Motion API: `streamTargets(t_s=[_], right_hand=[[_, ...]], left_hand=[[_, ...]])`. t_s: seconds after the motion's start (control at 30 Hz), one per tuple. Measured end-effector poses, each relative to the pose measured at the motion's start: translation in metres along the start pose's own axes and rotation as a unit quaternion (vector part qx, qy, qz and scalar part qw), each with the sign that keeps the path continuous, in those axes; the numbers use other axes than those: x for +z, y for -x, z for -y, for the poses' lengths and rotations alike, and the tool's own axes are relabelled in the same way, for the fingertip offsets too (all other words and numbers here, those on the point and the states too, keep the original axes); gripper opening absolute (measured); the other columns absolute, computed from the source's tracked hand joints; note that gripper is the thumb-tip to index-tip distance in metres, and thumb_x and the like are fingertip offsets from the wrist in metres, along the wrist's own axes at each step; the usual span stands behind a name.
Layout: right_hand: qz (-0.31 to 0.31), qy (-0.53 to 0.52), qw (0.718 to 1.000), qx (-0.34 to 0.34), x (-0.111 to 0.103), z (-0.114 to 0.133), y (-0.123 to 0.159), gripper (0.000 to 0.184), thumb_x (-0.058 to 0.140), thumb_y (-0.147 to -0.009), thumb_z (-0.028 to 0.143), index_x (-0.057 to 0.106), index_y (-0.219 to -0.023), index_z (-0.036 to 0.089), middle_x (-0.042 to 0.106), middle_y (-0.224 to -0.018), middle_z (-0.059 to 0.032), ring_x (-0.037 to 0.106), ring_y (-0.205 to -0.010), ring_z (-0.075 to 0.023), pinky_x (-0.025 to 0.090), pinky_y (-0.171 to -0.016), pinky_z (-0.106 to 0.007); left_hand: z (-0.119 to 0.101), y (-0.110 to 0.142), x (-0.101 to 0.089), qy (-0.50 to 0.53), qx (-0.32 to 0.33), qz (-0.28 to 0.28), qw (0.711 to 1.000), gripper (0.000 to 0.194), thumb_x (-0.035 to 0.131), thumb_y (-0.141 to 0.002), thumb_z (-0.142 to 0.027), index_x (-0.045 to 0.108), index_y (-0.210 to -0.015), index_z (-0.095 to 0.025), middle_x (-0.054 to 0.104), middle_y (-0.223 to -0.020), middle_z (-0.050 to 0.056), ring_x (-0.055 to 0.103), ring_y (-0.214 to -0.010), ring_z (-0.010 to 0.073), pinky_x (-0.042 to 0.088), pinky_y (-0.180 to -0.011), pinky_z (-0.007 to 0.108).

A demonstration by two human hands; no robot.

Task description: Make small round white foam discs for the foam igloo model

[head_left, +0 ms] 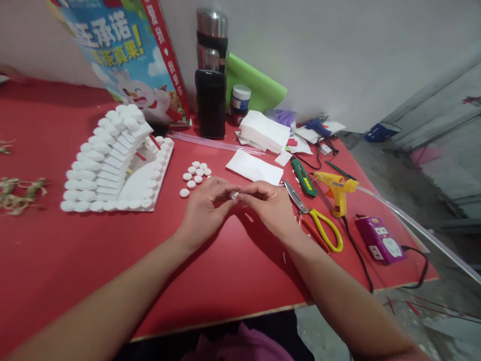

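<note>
Above the red tabletop, my left hand (208, 206) and my right hand (268, 203) meet, fingertips pinched together. Between them is a small, shiny whitish piece (235, 195), mostly hidden by the fingers, so its kind is unclear. Just beyond my left hand lies a group of round white discs (191, 184). Further left stands a white model (107, 165), with small steps edged by rows of similar discs on a white base. Scissors with yellow and red handles (317, 220) lie beside my right wrist, near a green utility knife (303, 177).
On the right are a yellow glue gun (336, 189) with a long clear stick and a purple power box (380, 239) with cords. White sheets (255, 168), a black phone (210, 105), a steel flask (212, 35) and a printed bag (131, 60) stand or lie behind. Dried twine (22, 193) is left.
</note>
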State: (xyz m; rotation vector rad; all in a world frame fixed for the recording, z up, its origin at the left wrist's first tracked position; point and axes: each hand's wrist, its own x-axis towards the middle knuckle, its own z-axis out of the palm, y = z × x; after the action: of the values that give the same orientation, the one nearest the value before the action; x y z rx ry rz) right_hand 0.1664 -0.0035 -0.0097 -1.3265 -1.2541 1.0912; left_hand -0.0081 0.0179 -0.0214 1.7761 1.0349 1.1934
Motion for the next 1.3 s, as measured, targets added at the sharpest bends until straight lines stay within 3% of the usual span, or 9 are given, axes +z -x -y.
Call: streamTargets(t_s=[0.13, 0.27, 0.37, 0.47, 0.53, 0.73, 0.9, 1.0, 1.3], right_hand=[[-0.011, 0.027, 0.997, -0.065, -0.005, 0.006, -0.001, 0.007, 0.079, -0.082, 0.028, 0.082, -0.084, 0.021, 0.077, -0.089, -0.0030, 0.070, -0.078, -0.0165, 0.056, -0.074, -0.031], [-0.064, 0.146, 0.981, -0.107, -0.034, 0.030, 0.009, 0.010, 0.074, -0.090, 0.030, 0.080, -0.088, 0.022, 0.076, -0.085, -0.0013, 0.068, -0.071, -0.0158, 0.054, -0.070, -0.030], [-0.033, 0.376, 0.917, -0.128, -0.069, 0.041, 0.031, 0.025, 0.063, -0.099, 0.037, 0.077, -0.085, 0.022, 0.074, -0.082, -0.0037, 0.068, -0.076, -0.0199, 0.050, -0.073, -0.033], [-0.031, 0.560, 0.827, -0.046, -0.103, 0.030, 0.061, 0.031, 0.057, -0.101, 0.041, 0.073, -0.119, 0.020, 0.075, -0.103, -0.0107, 0.070, -0.083, -0.0269, 0.050, -0.073, -0.037], [-0.007, 0.632, 0.775, 0.006, -0.120, 0.014, 0.078, 0.037, 0.055, -0.100, 0.041, 0.067, -0.127, 0.018, 0.071, -0.105, -0.0144, 0.070, -0.084, -0.0295, 0.051, -0.071, -0.038], [0.022, 0.678, 0.733, 0.050, -0.132, -0.014, 0.088, 0.057, 0.058, -0.091, 0.022, 0.050, -0.147, 0.012, 0.065, -0.108, -0.0174, 0.069, -0.092, -0.0311, 0.050, -0.078, -0.037], [0.036, 0.689, 0.720, 0.073, -0.129, -0.012, 0.073, 0.055, 0.059, -0.088, 0.024, 0.054, -0.142, 0.013, 0.065, -0.095, -0.0135, 0.068, -0.081, -0.0300, 0.044, -0.069, -0.034], [0.040, 0.677, 0.732, 0.068, -0.134, -0.014, 0.074, 0.052, 0.058, -0.089, 0.026, 0.056, -0.140, 0.016, 0.067, -0.093, -0.0118, 0.069, -0.077, -0.0293, 0.044, -0.067, -0.034], [-0.007, 0.513, 0.857, -0.053, -0.136, -0.016, 0.087, 0.049, 0.051, -0.094, 0.026, 0.051, -0.143, 0.020, 0.071, -0.121, -0.0150, 0.072, -0.100, -0.0313, 0.055, -0.081, -0.041]], left_hand=[[0.001, -0.001, 0.000, 0.064, -0.078, -0.004, 0.995, 0.012, 0.080, -0.083, -0.024, 0.081, -0.094, -0.019, 0.073, -0.094, 0.007, 0.068, -0.085, 0.0201, 0.056, -0.081, 0.036], [0.003, -0.002, -0.001, 0.277, -0.220, 0.028, 0.935, 0.026, 0.086, -0.080, -0.029, 0.078, -0.102, -0.019, 0.072, -0.083, 0.004, 0.070, -0.077, 0.0191, 0.060, -0.070, 0.034], [0.003, -0.003, -0.005, 0.381, -0.258, 0.051, 0.886, 0.035, 0.089, -0.079, -0.032, 0.077, -0.109, -0.020, 0.073, -0.082, 0.004, 0.070, -0.077, 0.0200, 0.060, -0.061, 0.032], [0.003, -0.004, -0.007, 0.429, -0.279, 0.078, 0.856, 0.033, 0.090, -0.078, -0.034, 0.077, -0.104, -0.019, 0.073, -0.078, 0.005, 0.067, -0.069, 0.0171, 0.058, -0.054, 0.027], [0.003, -0.005, -0.007, 0.451, -0.284, 0.077, 0.843, 0.029, 0.092, -0.077, -0.032, 0.077, -0.096, -0.017, 0.071, -0.077, 0.003, 0.064, -0.065, 0.0134, 0.055, -0.053, 0.023], [0.005, -0.005, -0.005, 0.486, -0.301, 0.059, 0.818, 0.021, 0.092, -0.077, -0.024, 0.076, -0.088, -0.014, 0.071, -0.080, 0.003, 0.065, -0.066, 0.0094, 0.053, -0.057, 0.017], [0.003, -0.007, -0.006, 0.520, -0.339, 0.053, 0.782, 0.019, 0.088, -0.076, -0.010, 0.079, -0.093, -0.013, 0.075, -0.084, 0.007, 0.067, -0.068, 0.0088, 0.056, -0.061, 0.015], [0.002, -0.007, -0.007, 0.527, -0.348, 0.043, 0.774, 0.015, 0.083, -0.080, -0.006, 0.080, -0.093, -0.013, 0.077, -0.085, 0.009, 0.067, -0.066, 0.0079, 0.056, -0.061, 0.014], [-0.002, -0.005, -0.005, 0.510, -0.386, 0.018, 0.769, 0.019, 0.078, -0.080, 0.002, 0.080, -0.091, -0.013, 0.081, -0.090, 0.011, 0.073, -0.072, 0.0099, 0.061, -0.070, 0.015]])
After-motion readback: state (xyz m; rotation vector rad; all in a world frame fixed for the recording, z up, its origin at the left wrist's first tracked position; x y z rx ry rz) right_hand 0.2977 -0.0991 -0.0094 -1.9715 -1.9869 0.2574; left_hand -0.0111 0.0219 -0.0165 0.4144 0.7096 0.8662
